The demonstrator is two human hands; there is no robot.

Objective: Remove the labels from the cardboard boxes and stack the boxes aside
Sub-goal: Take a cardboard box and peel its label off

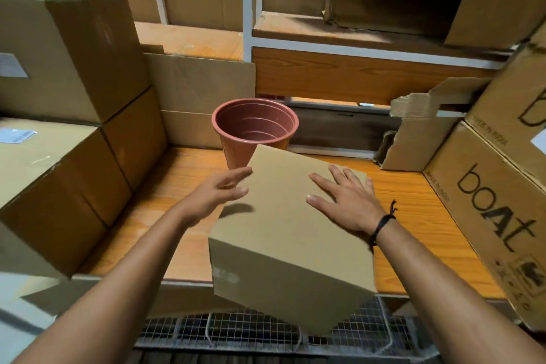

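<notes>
A plain cardboard box sits tilted at the middle of the wooden shelf, its near corner hanging over the front edge. My right hand lies flat on its top face, fingers spread. Beside the box's upper left edge is my left hand, blurred, fingers apart, holding nothing; I cannot tell whether it touches the box. No label shows on the box's visible faces. On the left, stacked boxes carry white labels: one on the upper box, one on the lower box.
A reddish-brown plastic pot stands just behind the box. Printed boxes are stacked at the right, with torn cardboard leaning beside them. The wooden shelf has a metal frame, and a wire grid lies below its front edge.
</notes>
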